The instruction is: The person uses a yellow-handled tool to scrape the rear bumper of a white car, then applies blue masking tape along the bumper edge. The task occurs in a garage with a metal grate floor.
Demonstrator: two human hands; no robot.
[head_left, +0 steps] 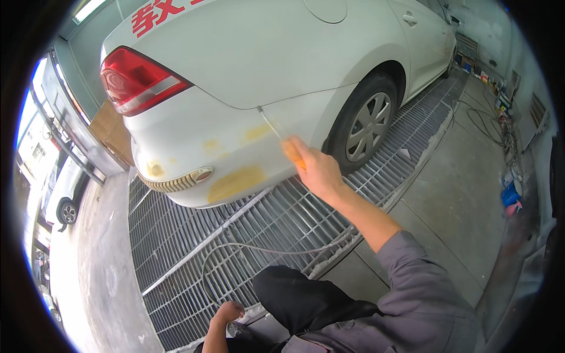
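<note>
My right hand is closed round the orange handle of what looks like a screwdriver. Its thin, pale shaft reaches up and left, and the tip is at the seam between the rear bumper and the body of a white car. Several yellowish filler patches mark the bumper below the tool. Low down beside my bent knee, my left hand has its fingers curled. Whether it grips anything is hidden.
A metal floor grating runs under the car, and a grey hose curls across it. The rear wheel is just beyond my right hand. Cables and a blue can lie by the right wall. Cardboard leans behind the bumper.
</note>
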